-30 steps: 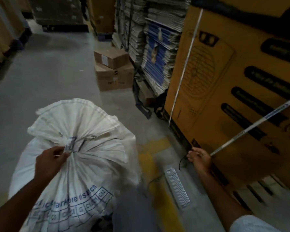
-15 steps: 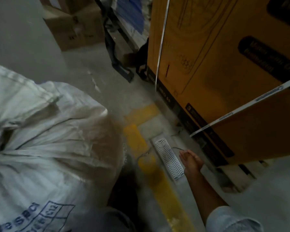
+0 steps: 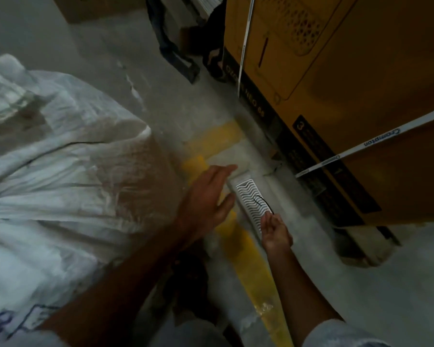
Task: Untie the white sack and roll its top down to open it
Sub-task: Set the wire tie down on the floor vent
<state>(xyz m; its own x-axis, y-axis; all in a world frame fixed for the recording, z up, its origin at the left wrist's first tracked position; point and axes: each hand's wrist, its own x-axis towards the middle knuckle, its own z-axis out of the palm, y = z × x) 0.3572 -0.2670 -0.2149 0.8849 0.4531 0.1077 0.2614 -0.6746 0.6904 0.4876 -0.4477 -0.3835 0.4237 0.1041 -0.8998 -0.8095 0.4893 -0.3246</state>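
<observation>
The white woven sack (image 3: 60, 186) fills the left of the view, with blue print at its lower edge; its tied neck lies out of sight past the left edge. My left hand (image 3: 208, 196) is off the sack, fingers spread, stretched over the floor toward a white ribbed plastic piece (image 3: 251, 196). My right hand (image 3: 276, 231) hovers at the near end of that piece and pinches a thin black looped cord (image 3: 263, 202) between its fingertips.
A big yellow carton (image 3: 361, 83) with white straps stands close on the right on a pallet. Yellow floor lines (image 3: 238, 236) run under my hands. A brown box (image 3: 90, 8) and dark rack feet sit at the top.
My head has tilted down and right. My left hand let go of the sack's neck and reached across to the floor. My right hand moved down to the ribbed piece, now holding the black cord.
</observation>
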